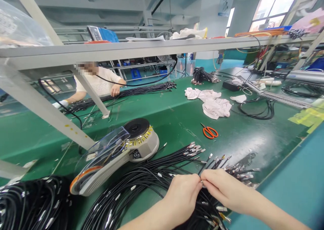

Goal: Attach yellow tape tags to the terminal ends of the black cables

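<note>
While the left hand (182,197) and right hand (225,190) pinch one cable end (202,182) at lower right of centre, apparently mid-work, black cables (167,160) lie loose alongside, finished share indeterminable. Beyond, right of centre, orange-handled scissors (210,132) lie unheld.

On the table (174,118): cables (138,176) beneath left hand (181,198) and right hand (225,187). Behind them, leftward, a tape dispenser (115,165); farther left, another cable heap (32,203). Beyond the cables, scissors (206,129), then cloths (216,107). On the shelf (141,51), probably gloves (189,33).
</note>
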